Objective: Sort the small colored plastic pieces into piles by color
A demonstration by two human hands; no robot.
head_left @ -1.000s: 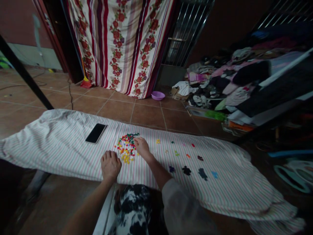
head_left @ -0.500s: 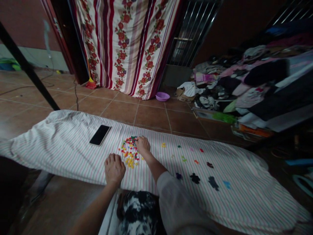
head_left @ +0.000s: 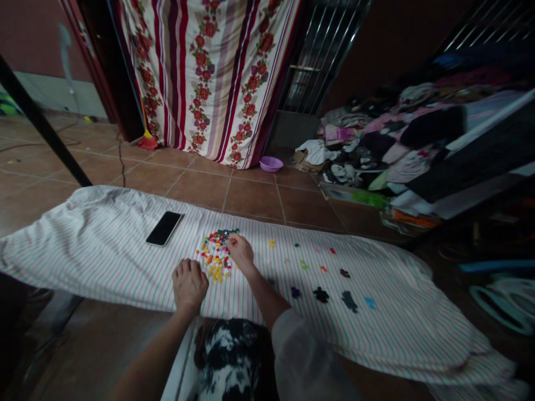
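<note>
Small pieces in many colours lie in a mixed pile on a striped cloth. My right hand is at the pile's right edge, thumb and fingertips pinched together; anything between them is too small to make out. Resting on the cloth just left of the pile's near end, my left hand lies palm down with its fingers spread a little. To the right, small groups sorted by colour include yellow, light green, dark purple, black, dark grey and light blue.
A phone with a dark screen lies left of the pile. Beyond the cloth are a tiled floor, a purple basin, a hanging floral curtain and heaped clothes. A dark pole slants at the left.
My right hand has lifted slightly and drawn back from the pile, uncovering dark green pieces at its top, with its fingertips now pinched. The whole view has shifted a little.
</note>
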